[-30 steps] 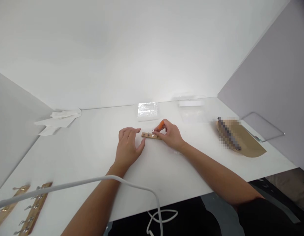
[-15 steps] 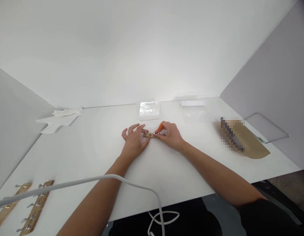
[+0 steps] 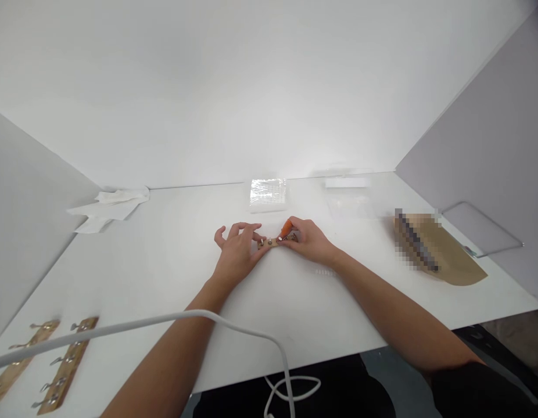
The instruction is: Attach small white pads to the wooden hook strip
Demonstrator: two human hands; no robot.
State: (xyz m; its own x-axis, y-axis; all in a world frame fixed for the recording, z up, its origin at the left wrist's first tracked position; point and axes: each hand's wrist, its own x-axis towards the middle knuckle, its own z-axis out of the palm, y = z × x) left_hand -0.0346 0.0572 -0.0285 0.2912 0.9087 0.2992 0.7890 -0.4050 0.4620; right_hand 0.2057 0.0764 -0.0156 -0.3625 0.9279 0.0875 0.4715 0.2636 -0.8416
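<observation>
A small wooden strip with metal hooks [image 3: 272, 242] lies on the white table [image 3: 164, 255] in the middle of the view. My left hand [image 3: 236, 253] grips its left end with thumb and fingertips, the other fingers spread. My right hand [image 3: 310, 241] holds a small orange-handled tool [image 3: 286, 226] with its tip down at the right end of the strip.
Two more wooden hook strips [image 3: 62, 364] lie at the near left. Crumpled white tissue [image 3: 110, 204] sits at the far left, a clear plastic pack [image 3: 268, 193] behind the hands. A brown paper envelope [image 3: 443, 252] lies right. A white cable [image 3: 234, 331] crosses in front.
My left hand has lifted from lying flat and now pinches the strip's left end. The strip has tilted slightly and my right hand with the orange tool has shifted with it.
</observation>
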